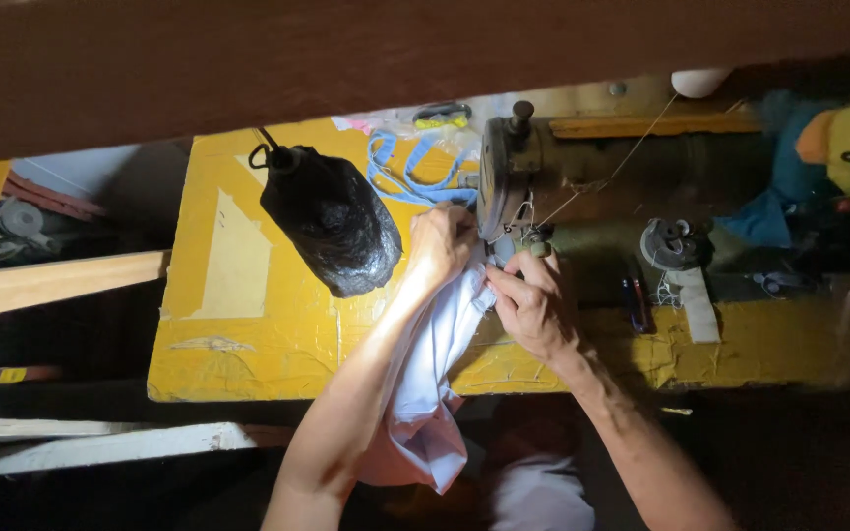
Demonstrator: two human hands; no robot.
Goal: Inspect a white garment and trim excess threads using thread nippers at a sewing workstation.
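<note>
A pale lilac-white piece of thin woven cloth [432,393] lies across the front edge of the yellow-painted wooden table [248,324], its upper end fed in under the head of the old olive-green metal sewing machine [543,167] and the rest hanging down off the table toward the person's lap. The left hand [438,246] sits just in front of the machine head, fingers curled down onto the cloth and pressing it flat; the right hand [531,305], just beside it, is closed on the cloth's edge in a pinch, though the dim light makes the exact finger hold hard to read. The cloth looks light, soft and limp, likely to slide and bunch, so it is best held flat near the needle with spread fingers. To the left of the machine hangs a glossy black plastic bag [332,221]; behind it lies a loop of blue strap [400,177].
</note>
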